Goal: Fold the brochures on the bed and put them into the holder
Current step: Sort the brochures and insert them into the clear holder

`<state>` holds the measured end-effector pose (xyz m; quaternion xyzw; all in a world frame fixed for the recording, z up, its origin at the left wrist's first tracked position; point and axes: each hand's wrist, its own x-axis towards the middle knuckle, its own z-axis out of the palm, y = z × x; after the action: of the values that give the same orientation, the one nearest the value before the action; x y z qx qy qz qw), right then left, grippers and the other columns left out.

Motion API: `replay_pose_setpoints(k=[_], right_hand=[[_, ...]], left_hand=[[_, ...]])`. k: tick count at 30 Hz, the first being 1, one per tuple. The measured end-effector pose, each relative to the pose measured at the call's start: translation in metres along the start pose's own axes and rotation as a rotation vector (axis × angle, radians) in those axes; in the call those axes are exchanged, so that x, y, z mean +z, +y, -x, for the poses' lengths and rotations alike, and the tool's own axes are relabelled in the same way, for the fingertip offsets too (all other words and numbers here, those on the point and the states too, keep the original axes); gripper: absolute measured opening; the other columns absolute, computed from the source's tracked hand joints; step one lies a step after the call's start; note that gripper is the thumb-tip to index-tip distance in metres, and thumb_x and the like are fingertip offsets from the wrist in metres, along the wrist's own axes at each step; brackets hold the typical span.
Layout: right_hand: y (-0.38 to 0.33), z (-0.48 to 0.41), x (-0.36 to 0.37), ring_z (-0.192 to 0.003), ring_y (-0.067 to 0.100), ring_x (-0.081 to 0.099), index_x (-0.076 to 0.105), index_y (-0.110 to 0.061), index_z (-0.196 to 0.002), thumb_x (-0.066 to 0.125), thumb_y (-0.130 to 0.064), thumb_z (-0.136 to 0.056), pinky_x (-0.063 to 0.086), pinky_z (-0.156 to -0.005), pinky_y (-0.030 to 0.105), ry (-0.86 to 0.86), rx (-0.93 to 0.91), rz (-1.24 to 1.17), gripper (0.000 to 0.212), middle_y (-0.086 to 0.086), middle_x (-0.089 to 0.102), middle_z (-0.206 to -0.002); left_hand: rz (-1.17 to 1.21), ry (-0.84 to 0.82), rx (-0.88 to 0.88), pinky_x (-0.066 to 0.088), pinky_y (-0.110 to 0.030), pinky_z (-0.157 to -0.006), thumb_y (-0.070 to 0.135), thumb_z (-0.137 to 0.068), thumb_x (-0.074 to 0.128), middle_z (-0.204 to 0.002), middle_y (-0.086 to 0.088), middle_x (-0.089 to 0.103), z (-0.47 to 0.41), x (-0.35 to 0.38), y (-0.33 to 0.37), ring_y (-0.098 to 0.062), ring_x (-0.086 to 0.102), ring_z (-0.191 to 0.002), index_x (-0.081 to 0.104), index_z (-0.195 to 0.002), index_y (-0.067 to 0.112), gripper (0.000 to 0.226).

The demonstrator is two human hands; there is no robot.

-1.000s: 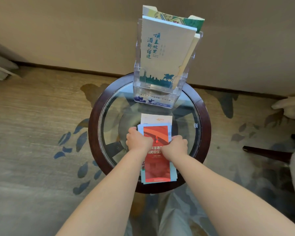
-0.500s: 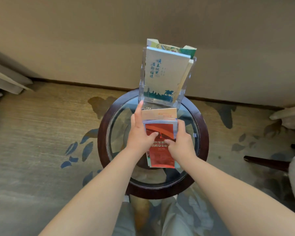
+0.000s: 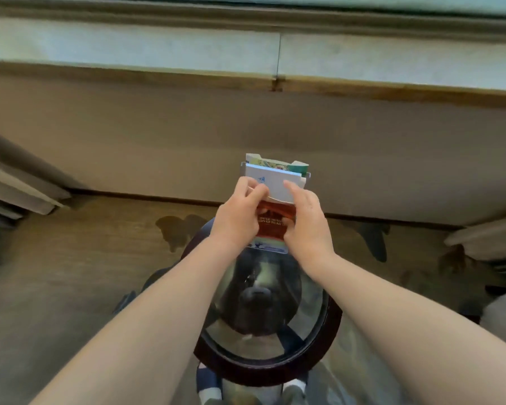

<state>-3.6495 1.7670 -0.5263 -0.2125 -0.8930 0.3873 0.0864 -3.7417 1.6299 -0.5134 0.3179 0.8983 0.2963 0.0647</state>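
In the head view, a round glass-topped table with a dark wooden rim (image 3: 265, 372) fills the lower centre, on patterned beige carpet (image 3: 70, 258) below a tan wall (image 3: 158, 135). At the table's upper edge stands the clear plastic holder (image 3: 272, 247). At frame centre, left hand (image 3: 240, 213) and right hand (image 3: 307, 226) pinch the red-fronted folded brochures (image 3: 275, 226) between curled fingers, right against the holder's front.

Counter (image 3: 260, 374): round, glass top, dark wooden rim.
Carpet (image 3: 70, 273): tan, dark leaf shapes.
Wall (image 3: 129, 141): beige, behind the counter.
Curtain (image 3: 9, 182): folds, far left.
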Motion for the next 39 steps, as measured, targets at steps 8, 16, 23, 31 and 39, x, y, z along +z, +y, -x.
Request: replay_pose_setpoints(k=[8, 16, 23, 31, 39], right_hand=[[-0.006, -0.026, -0.012, -0.094, 0.026, 0.059, 0.066, -0.014, -0.110, 0.066, 0.006, -0.087, 0.049, -0.076, 0.033, 0.005, -0.106, 0.107, 0.031, 0.006, 0.060, -0.105], [-0.003, -0.036, -0.010, -0.096, 0.036, 0.065, 0.071, -0.006, -0.111, 0.068, 0.010, -0.084, 0.058, -0.081, 0.048, 0.076, -0.192, 0.080, 0.032, 0.014, 0.066, -0.108], [-0.014, -0.050, -0.019, -0.088, 0.040, 0.066, 0.073, -0.005, -0.106, 0.063, 0.016, -0.077, 0.058, -0.075, 0.049, 0.141, -0.271, 0.092, 0.037, 0.014, 0.067, -0.103], [-0.005, -0.042, -0.015, -0.090, 0.039, 0.067, 0.072, -0.005, -0.104, 0.065, 0.010, -0.078, 0.058, -0.078, 0.043, 0.080, -0.223, 0.097, 0.032, 0.015, 0.067, -0.103], [0.020, -0.029, 0.003, -0.118, 0.024, 0.059, 0.066, -0.011, -0.115, 0.074, -0.007, -0.092, 0.055, -0.093, 0.033, -0.094, -0.060, 0.094, 0.025, 0.008, 0.064, -0.120]], left_hand=[[-0.051, 0.056, 0.007, 0.053, -0.046, -0.058, -0.001, -0.088, 0.060, -0.112, -0.001, 0.051, -0.021, -0.011, 0.000, -0.030, 0.053, -0.075, 0.055, -0.100, 0.011, 0.018], [-0.050, 0.095, 0.098, 0.053, -0.047, -0.054, -0.003, -0.085, 0.062, -0.109, -0.010, 0.058, -0.033, -0.015, -0.006, -0.035, 0.057, -0.075, 0.060, -0.097, 0.007, 0.016], [-0.055, 0.141, 0.134, 0.048, -0.040, -0.051, 0.003, -0.087, 0.063, -0.107, -0.007, 0.058, -0.044, -0.026, -0.006, -0.031, 0.055, -0.073, 0.059, -0.095, 0.009, 0.011], [-0.056, 0.062, 0.101, 0.050, -0.042, -0.054, 0.006, -0.091, 0.067, -0.112, -0.011, 0.057, -0.039, -0.014, -0.009, -0.032, 0.058, -0.075, 0.059, -0.099, 0.006, 0.012], [-0.080, -0.081, 0.040, 0.057, -0.045, -0.068, 0.012, -0.096, 0.065, -0.116, -0.010, 0.059, -0.029, 0.007, -0.017, -0.030, 0.063, -0.096, 0.058, -0.103, 0.006, 0.013]])
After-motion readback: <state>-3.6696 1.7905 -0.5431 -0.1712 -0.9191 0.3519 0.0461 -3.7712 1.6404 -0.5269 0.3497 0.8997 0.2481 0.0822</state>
